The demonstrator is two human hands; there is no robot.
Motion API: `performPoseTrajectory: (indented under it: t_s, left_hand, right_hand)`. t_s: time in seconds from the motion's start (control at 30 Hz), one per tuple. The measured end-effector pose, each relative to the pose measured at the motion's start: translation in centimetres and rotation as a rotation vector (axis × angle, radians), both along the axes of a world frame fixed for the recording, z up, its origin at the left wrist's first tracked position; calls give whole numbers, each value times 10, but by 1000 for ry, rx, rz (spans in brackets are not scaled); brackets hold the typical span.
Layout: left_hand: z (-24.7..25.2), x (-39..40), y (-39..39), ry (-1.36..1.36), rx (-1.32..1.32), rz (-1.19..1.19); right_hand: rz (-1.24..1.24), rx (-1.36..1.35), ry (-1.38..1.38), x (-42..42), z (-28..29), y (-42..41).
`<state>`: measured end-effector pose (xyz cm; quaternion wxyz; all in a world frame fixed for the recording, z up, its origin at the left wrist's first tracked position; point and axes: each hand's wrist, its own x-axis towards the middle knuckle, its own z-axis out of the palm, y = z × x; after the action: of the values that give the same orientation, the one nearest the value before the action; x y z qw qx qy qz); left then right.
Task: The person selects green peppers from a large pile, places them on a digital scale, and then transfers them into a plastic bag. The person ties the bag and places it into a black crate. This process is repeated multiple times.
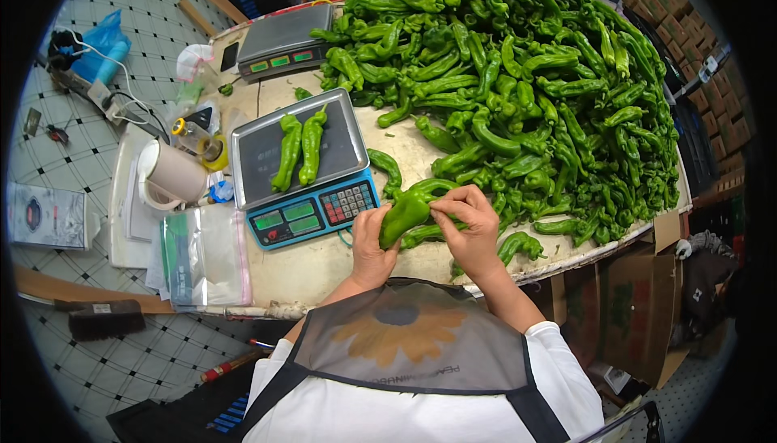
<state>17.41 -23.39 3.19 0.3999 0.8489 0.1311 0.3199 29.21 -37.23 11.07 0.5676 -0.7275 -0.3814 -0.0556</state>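
Note:
My left hand (pixel 371 247) grips a broad green pepper (pixel 405 217) above the table's front edge. At that pepper's right edge, the thumb and forefinger of my right hand (pixel 470 230) pinch together; whatever small part lies between them is hidden. To the left stands a blue digital scale (pixel 312 209) with a metal pan (pixel 255 157). Two long green peppers lie side by side on the pan, a left one (pixel 287 154) and a right one (pixel 312 145). A curved pepper (pixel 386 169) rests on the table between the scale and my hands.
A large heap of green peppers (pixel 516 84) covers the table's right and back. A second scale (pixel 285 39) and a phone (pixel 229 56) sit at the back left. Nearer are a pitcher (pixel 173 173), a yellow-capped bottle (pixel 197 137) and plastic bags (pixel 209 255). Cardboard boxes (pixel 631 309) stand at right.

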Motion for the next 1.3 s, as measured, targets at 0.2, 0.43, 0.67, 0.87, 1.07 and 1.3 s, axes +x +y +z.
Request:
performPoseTrajectory:
  t_s: [0.2, 0.43, 0.67, 0.87, 1.07, 1.3]
  left_hand:
    - [1, -4, -1, -5, -64, -52]
    - [-5, -6, -3, 58, -858, -307]
    - [-1, 1, 13, 298, -1126, -498]
    - [2, 11, 26, 430, -1463, -726]
    - [21, 3, 44, 92, -1748, -692]
    - [7, -3, 45, -137, -1803, -513]
  right_hand:
    - [-6, -216, -184, -4, 8, 4]
    - [422, -397, 58, 19, 18, -34]
    - [163, -370, 93, 25, 10, -32]
    - [591, -227, 335, 59, -22, -8]
    - [465, 3, 984, 54, -78, -15]
    - [381, -92, 1225, 25, -96, -27]
